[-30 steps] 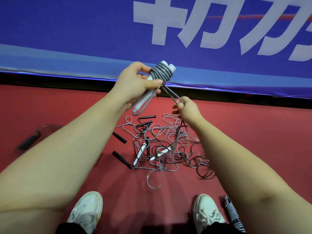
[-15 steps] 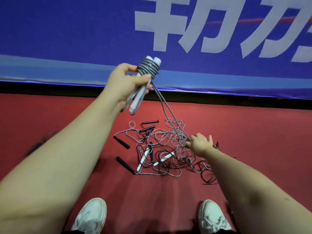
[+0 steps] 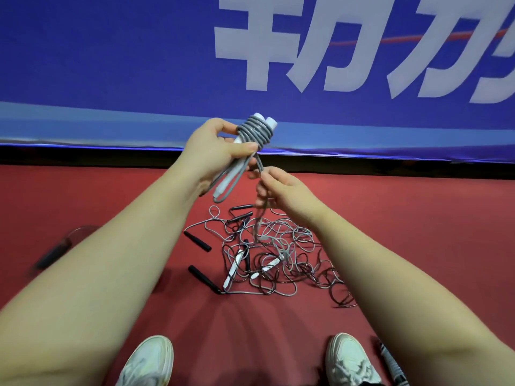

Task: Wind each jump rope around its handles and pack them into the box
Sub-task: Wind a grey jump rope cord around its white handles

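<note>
"What sat at the far left?"

"A blurred, see-through shape [image 3: 60,246] on the red floor [image 3: 418,218], something dark inside — I couldn't tell whether it was the box."

"And the hands?"

"The left hand [image 3: 217,154] was raised in front of the blue banner [image 3: 111,65], fingers and thumb curled round a pair of white handles [image 3: 230,178] held side by side, tilted. The grey rope [image 3: 255,132] was coiled tight around their upper ends. Just right of it and lower, the right hand [image 3: 287,190] pinched the loose strand coming down off that coil."

"Where did the strand go?"

"Down past the fingers into the tangle of ropes [image 3: 278,257] lying on the floor between the forearms — black handles [image 3: 198,241] at its left edge, white ones in the middle. Far right, beside a white shoe [image 3: 351,360], lay a wound bundle [image 3: 391,363], partly cut off."
</note>
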The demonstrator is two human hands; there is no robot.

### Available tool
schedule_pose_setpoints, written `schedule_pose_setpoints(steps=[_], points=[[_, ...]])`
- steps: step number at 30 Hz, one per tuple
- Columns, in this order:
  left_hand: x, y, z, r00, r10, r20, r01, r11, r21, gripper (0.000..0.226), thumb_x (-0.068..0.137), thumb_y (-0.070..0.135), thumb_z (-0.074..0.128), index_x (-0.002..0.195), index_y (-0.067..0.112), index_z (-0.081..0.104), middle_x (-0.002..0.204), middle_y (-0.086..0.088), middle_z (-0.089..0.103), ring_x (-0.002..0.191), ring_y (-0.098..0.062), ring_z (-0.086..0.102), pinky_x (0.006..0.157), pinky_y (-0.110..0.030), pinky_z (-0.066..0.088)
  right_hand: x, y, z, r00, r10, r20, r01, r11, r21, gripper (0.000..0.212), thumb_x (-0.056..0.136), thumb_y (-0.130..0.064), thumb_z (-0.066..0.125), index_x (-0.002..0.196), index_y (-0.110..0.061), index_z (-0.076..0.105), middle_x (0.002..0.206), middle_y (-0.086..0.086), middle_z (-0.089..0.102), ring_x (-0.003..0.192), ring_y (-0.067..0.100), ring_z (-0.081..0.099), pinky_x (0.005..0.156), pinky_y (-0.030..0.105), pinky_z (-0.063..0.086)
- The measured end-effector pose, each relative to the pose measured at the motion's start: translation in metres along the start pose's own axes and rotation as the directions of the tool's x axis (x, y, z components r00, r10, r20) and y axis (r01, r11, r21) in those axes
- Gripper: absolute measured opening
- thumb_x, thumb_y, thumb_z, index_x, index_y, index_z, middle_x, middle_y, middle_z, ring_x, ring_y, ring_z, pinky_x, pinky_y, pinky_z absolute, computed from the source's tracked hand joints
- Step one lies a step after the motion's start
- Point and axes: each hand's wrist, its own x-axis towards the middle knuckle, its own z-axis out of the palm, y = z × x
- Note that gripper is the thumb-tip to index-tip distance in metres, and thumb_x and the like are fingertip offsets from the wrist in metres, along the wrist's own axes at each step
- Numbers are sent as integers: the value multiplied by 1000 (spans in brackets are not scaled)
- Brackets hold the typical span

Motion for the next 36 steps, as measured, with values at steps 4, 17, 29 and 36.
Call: schedule_pose_setpoints(steps=[4, 17, 29, 36], points=[[3, -9, -10, 992, 83, -94, -65, 981, 182, 29, 77, 5, 75, 91, 17, 52, 86, -12, 69, 73, -22, 70, 73, -36, 55, 6, -3, 17, 978, -79, -191, 16, 950, -312, 26, 102, -23, 32, 83, -23, 51, 58, -6, 39, 42, 2, 32, 47, 18, 26], [7, -33, -26, 940, 290, 180, -315, 536, 783, 35, 74, 22, 78, 94, 16, 50, 105, -4, 63, 96, -25, 56, 76, -32, 42, -12, -51, 29, 990, 107, -91, -140, 771, -621, 26, 96, -24, 45, 77, -18, 61, 62, -3, 49, 52, 12, 42, 51, 24, 34], [-9, -29, -26, 927, 17, 374, -319, 561, 764, 44, 76, 15, 75, 110, 15, 47, 111, -4, 59, 95, -22, 55, 74, -28, 40, -18, -50, 20, 963, 269, 20, -257, 938, -233, 31, 101, -18, 40, 79, -8, 59, 50, -7, 35, 39, 3, 25, 35, 14, 21], [-12, -36, -7, 926, -11, 378, -358, 297, 885, 47, 79, 29, 73, 117, 21, 47, 96, -6, 60, 87, -27, 53, 65, -31, 38, -17, -55, 18, 991, 128, -41, -92, 418, -904, 19, 86, -28, 61, 82, -10, 65, 71, 6, 56, 61, 20, 46, 54, 28, 31]])
